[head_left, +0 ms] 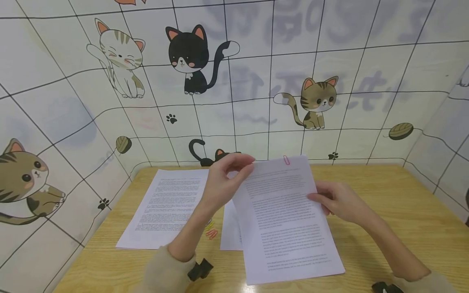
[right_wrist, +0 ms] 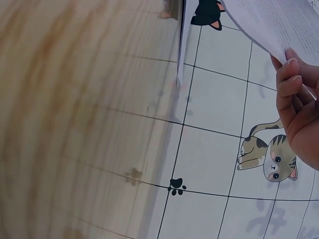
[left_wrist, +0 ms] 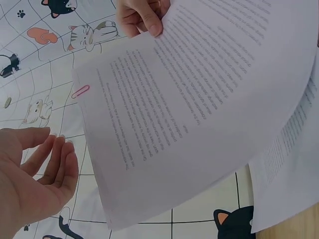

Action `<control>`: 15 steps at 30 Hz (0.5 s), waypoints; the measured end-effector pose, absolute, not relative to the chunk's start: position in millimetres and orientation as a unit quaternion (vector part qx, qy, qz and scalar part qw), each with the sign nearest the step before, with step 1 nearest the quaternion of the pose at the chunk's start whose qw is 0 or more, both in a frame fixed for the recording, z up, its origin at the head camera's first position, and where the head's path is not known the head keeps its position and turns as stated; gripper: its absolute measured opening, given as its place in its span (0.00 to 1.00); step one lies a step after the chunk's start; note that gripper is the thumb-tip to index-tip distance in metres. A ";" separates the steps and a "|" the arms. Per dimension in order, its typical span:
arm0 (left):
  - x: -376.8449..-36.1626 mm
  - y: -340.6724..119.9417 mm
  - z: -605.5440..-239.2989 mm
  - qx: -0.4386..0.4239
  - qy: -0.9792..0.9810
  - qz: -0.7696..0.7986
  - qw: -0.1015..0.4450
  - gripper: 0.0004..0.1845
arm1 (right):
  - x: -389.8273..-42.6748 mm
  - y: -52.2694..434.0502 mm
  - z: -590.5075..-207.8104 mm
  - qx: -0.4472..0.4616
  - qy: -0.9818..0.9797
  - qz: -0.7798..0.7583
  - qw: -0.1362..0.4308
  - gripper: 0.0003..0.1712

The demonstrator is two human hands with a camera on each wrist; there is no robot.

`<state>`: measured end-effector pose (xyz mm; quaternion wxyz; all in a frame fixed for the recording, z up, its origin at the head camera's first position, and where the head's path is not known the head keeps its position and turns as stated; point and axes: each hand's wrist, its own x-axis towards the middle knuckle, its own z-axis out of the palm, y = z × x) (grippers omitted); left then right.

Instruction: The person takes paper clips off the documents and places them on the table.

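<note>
We are holding a clipped sheaf of printed pages [head_left: 286, 215] tilted up over the middle of the wooden table [head_left: 395, 211], its lower edge resting near the table's front edge. Our right hand [head_left: 338, 201] is pinching the sheaf at its right edge, thumb on the printed face and fingers curled behind. Our left hand [head_left: 223, 179] is hovering at the top left corner; in the head view its fingertips are meeting right at the paper's edge, but the left wrist view is showing the fingers straight and relaxed just beside the corner, holding nothing. A pink paper clip [head_left: 286, 160] is sitting on the top edge, binding the pages. We are judging the sheaf as light, thin and floppy: it is already bowing under its own weight, so it is likely to sag or fan out if taken by one corner alone. The safest hold looks to be at the side edges or close to the clip, where the pages are bound together. Another printed stack [head_left: 165, 207] is lying flat on the table to the left, a further sheet [head_left: 230, 228] is showing beneath the lifted sheaf, and a few loose paper clips [head_left: 211, 233] are lying between them.
</note>
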<state>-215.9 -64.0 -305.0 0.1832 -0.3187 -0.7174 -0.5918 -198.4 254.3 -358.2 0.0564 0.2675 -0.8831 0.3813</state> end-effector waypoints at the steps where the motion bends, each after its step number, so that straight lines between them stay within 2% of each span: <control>1: -215.5 -61.9 -303.5 -0.321 -0.719 -0.587 0.188 0.09 | -198.3 254.1 -358.1 0.269 -0.883 0.381 0.058 0.07; 15: -220.3 -30.6 -293.7 -0.340 -0.718 -0.567 0.218 0.09 | -198.7 255.9 -359.2 0.264 -0.882 0.387 0.050 0.06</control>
